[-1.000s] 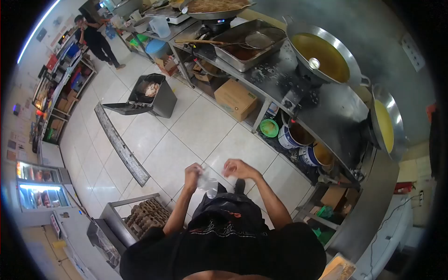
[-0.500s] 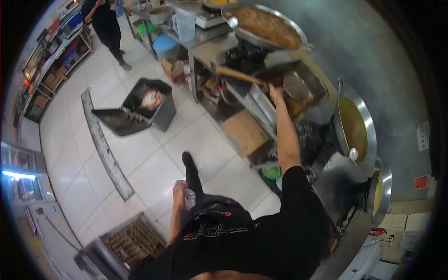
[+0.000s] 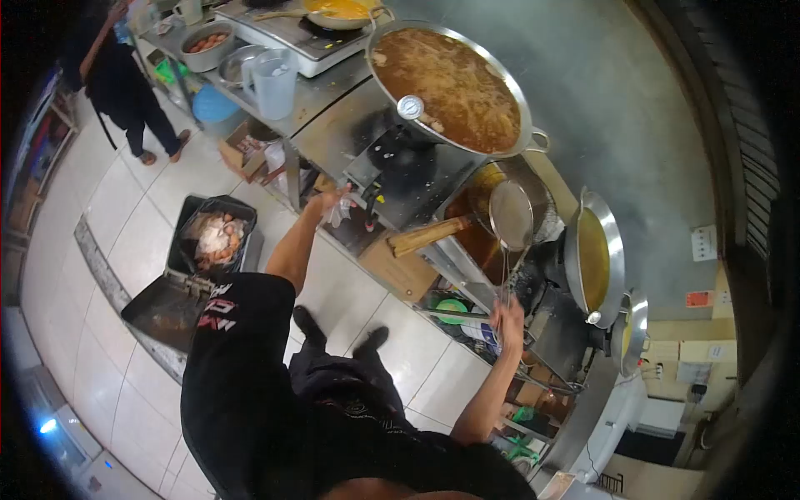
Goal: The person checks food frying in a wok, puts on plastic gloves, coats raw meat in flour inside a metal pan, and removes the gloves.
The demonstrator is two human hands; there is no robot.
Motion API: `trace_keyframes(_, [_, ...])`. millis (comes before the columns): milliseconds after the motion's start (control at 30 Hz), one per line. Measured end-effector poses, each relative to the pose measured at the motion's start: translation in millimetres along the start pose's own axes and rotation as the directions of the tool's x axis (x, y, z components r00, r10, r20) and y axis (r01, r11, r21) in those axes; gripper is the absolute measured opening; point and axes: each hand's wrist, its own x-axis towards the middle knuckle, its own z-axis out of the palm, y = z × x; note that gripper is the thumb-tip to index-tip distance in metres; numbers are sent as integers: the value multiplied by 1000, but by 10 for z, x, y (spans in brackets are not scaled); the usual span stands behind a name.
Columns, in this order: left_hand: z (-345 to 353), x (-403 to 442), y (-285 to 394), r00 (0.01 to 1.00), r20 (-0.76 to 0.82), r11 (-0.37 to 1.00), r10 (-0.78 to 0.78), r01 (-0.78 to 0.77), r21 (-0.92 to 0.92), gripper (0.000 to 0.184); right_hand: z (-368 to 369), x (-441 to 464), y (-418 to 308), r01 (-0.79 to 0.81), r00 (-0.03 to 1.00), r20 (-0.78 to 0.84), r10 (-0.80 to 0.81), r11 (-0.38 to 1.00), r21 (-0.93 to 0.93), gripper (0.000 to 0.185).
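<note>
My right hand (image 3: 507, 327) is closed around the long metal handle of a round mesh skimmer (image 3: 512, 218). The skimmer's head is over a rectangular pan of brown liquid (image 3: 468, 223). A thick wooden handle (image 3: 427, 237) rests across that pan's near edge. My left hand (image 3: 333, 202) reaches to the stove's front edge, with crumpled clear plastic (image 3: 338, 213) in its fingers. Just beyond it is a small dark fitting (image 3: 369, 222) on the stove front; contact is unclear. Behind stands a large wok of bubbling brown oil (image 3: 454, 92), a round dial thermometer (image 3: 410, 107) at its rim.
Two more woks (image 3: 615, 250) (image 3: 635, 337) stand to the right. A plastic jug (image 3: 273, 83) and a metal bowl of food (image 3: 208, 48) are on the left counter. An open dark bin (image 3: 185, 242) with food waste sits on the tiled floor. Another person (image 3: 133, 92) stands further back.
My right hand has left the wooden handle and now holds the mesh skimmer. My left hand has moved from beside my leg up to the stove front. The view has shifted toward the stove.
</note>
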Motion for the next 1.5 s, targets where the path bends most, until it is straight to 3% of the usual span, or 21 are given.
trace_keyframes(67, [-315, 450, -408, 996, 54, 994, -74, 79, -80, 61, 2, -539, -95, -40, 996, -88, 28, 989, -141, 25])
trace_keyframes(233, [-42, 201, 70, 980, 140, 981, -144, 160, -114, 56, 150, -1068, -794, -93, 970, -238, 47, 978, -185, 29])
trace_keyframes(367, [-86, 315, -219, 966, -19, 928, 257, -241, 282, 57, 88, -739, -1089, 31, 982, -185, -34, 999, -18, 29])
trace_keyframes(433, [-184, 365, -177, 955, -15, 873, 297, -266, 410, 59, 174, -475, -1291, 42, 988, -151, -40, 999, 9, 29])
trace_keyframes(500, [5, 302, 30, 916, -317, 783, 245, 5, 622, 64, 268, -150, -1461, 76, 989, -131, -69, 996, 55, 31])
trace_keyframes(567, [-185, 358, -90, 735, -133, 592, 665, -410, 694, 62, 365, 194, -1650, 129, 985, -116, -127, 992, 10, 31])
trace_keyframes(633, [-312, 257, 223, 682, -210, 350, 701, -72, 934, 52, 298, 606, -1812, 118, 992, -33, -120, 990, -79, 34])
trace_keyframes(700, [718, -668, 2024, 700, -509, 578, 501, 167, 798, 47, 209, 1082, -1922, 107, 988, -86, -128, 971, -212, 25])
trace_keyframes(767, [911, -771, 2648, 704, -324, 429, 632, 31, 903, 40, 133, 1508, -2099, 192, 977, 39, -211, 780, -595, 16])
trace_keyframes(833, [1401, -931, 3254, 585, -144, 262, 798, -122, 957, 33, 162, 1932, -2182, 173, 967, 22, -252, 597, -783, 16])
trace_keyframes(900, [1553, -771, 3482, 608, 16, 117, 793, -179, 977, 32, 81, 2434, -2156, 223, 944, 104, -313, 372, -901, 25])
trace_keyframes(933, [1637, -712, 3473, 603, 22, 105, 797, -174, 979, 32, 93, 2508, -2083, 231, 941, 107, -322, 379, -896, 25])
trace_keyframes(1000, [1747, -496, 3540, 583, 155, -137, 798, -75, 988, 47, 172, 2744, -2144, 285, 872, 247, -424, 28, -958, 21])
trace_keyframes(1033, [1723, -370, 3475, 637, 185, -211, 749, -36, 977, 57, 226, 2814, -2193, 287, 857, 240, -457, 36, -957, 21])
trace_keyframes(1100, [1758, -189, 3381, 609, 243, -246, 755, -79, 966, 57, 343, 2811, -2233, 160, 967, 149, -205, 37, -986, 20])
trace_keyframes(1200, [1845, -174, 3483, 703, 242, -340, 668, 0, 940, 56, 489, 2597, -2265, 252, 888, 214, -407, 42, -967, 18])
trace_keyframes(1300, [1866, -78, 3497, 754, 258, -423, 603, 28, 906, 53, 405, 2944, -2030, 331, 875, 307, -375, -2, -944, 16])
trace_keyframes(1333, [1879, -80, 3505, 770, 259, -419, 583, 13, 908, 53, 528, 2722, -2279, 261, 957, 252, -144, 43, -965, 16])
trace_keyframes(1367, [1870, -70, 3513, 787, 256, -414, 561, -1, 910, 54, 490, 2790, -2262, 254, 959, 245, -140, 49, -966, 16])
trace_keyframes(1433, [1786, -11, 3528, 790, 268, -386, 551, -44, 922, 55, 424, 2939, -2269, 227, 962, 261, 84, 290, -930, 14])
trace_keyframes(1500, [1674, -9, 3527, 767, 351, -377, 537, -153, 913, 56, 397, 2889, -2287, 228, 944, 306, 126, 422, -878, 16])
